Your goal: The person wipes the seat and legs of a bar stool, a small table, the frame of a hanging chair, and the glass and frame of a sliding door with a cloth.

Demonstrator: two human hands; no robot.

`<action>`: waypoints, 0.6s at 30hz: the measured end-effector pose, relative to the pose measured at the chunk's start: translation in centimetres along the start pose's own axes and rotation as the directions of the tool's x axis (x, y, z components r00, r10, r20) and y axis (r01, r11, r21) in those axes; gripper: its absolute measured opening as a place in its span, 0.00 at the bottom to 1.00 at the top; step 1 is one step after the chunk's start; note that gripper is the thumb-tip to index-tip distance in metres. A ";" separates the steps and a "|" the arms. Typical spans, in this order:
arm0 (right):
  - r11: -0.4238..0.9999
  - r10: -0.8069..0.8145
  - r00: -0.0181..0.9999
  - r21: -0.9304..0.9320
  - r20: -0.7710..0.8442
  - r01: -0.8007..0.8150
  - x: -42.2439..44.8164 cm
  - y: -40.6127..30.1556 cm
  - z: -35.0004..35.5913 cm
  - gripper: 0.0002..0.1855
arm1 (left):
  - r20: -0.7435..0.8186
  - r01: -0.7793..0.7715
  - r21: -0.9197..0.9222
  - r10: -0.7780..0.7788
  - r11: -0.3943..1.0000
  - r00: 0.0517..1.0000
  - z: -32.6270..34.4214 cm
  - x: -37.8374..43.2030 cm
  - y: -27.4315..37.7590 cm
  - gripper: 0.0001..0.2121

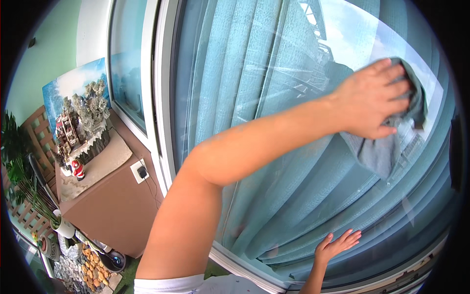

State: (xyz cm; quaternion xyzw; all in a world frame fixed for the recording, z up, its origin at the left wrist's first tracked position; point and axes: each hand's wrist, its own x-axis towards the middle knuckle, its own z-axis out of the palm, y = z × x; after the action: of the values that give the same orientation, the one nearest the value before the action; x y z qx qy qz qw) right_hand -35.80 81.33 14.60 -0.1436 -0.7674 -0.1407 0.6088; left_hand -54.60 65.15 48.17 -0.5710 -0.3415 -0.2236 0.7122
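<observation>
My left hand (374, 97) is spread over a grey cloth (378, 158), holding it against the window glass (415, 136) at the upper right. The cloth hangs in folds below the palm, and a dark bunched part shows past the fingertips. My left arm crosses the middle of the view, bent at the elbow. Lower down, my right hand (335, 245) is raised with its fingers apart and nothing in it. It is close to the pane; whether it touches cannot be told. Blue-green curtains (235, 66) hang behind the glass, which reflects sky and a metal structure.
A white window frame (163, 92) runs down the left. Beyond it, a brown ledge (110, 213) carries a snowy miniature village (84, 128) and a Santa figurine (77, 169). A black plug sits in a wall socket (139, 171). A potted plant (63, 225) and pebbles (71, 266) lie below.
</observation>
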 end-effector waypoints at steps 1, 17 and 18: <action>1.000 0.013 1.000 -0.019 -0.019 -0.013 0.1 0.5 -0.2 0.31 | -0.047 0.057 0.058 -0.054 0.997 0.997 -0.8 -0.2 -2.0 0.26; 0.998 0.050 0.999 0.034 0.006 -0.050 -1.8 -1.0 1.7 0.34 | 0.024 0.120 0.635 -0.175 0.763 0.984 -7.3 0.9 -26.3 0.28; 0.999 0.037 0.999 0.015 0.006 -0.037 -1.4 -0.5 1.7 0.34 | 0.053 0.040 0.659 -0.100 0.751 0.994 -3.4 4.1 -22.0 0.27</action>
State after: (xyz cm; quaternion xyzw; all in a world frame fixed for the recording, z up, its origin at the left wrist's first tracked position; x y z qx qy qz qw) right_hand -37.25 81.49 12.80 -0.1537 -0.7674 -0.1232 0.6101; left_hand -66.72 56.68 65.35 -0.2806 -0.4493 -0.0914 0.8432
